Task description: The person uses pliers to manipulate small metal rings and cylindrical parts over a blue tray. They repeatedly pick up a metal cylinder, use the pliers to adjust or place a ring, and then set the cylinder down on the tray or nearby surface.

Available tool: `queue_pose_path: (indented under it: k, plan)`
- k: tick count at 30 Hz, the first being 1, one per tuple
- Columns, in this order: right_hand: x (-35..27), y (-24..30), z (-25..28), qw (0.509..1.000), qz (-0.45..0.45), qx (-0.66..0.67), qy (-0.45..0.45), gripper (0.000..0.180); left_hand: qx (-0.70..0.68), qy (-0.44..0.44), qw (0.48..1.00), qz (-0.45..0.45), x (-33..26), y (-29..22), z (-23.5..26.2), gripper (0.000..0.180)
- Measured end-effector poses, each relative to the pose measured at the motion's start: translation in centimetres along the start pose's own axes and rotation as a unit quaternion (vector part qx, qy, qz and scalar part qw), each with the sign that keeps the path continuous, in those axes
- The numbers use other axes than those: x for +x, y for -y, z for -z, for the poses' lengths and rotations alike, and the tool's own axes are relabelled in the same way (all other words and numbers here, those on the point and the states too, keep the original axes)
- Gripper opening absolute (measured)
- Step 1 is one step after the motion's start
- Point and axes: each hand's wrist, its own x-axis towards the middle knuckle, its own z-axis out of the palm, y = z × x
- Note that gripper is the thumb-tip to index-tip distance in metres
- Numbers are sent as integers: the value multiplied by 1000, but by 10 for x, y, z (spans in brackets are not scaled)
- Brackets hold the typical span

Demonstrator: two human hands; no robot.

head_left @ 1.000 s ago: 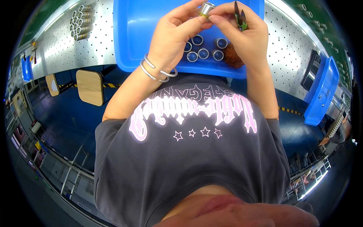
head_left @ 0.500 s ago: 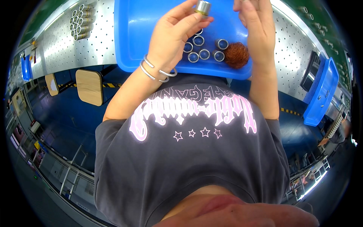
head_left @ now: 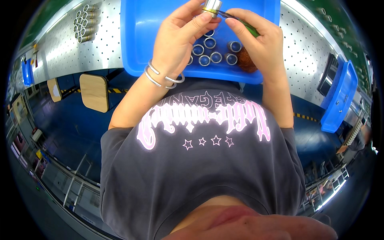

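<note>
Tweezers (head_left: 234, 19), pinched in the right hand (head_left: 260, 44), should be steadied against the metal sleeve (head_left: 212, 6) gripped by left hand (head_left: 178, 38) fingertips.

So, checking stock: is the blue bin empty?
No, several metal rings lie in the blue bin beneath the hands.
</note>
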Motion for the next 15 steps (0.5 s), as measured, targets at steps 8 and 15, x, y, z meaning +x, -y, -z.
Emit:
queue_pose_path:
  k: [8, 15]
  plan:
    - [-1, 3, 2, 1000, -11, 20, 7, 17, 16, -2, 1000, -1, -1, 2, -2, 45]
    - [-2, 2, 0, 995, -48, 86, -1, 19, 8, 15, 1000, -9, 0, 8, 5, 46]
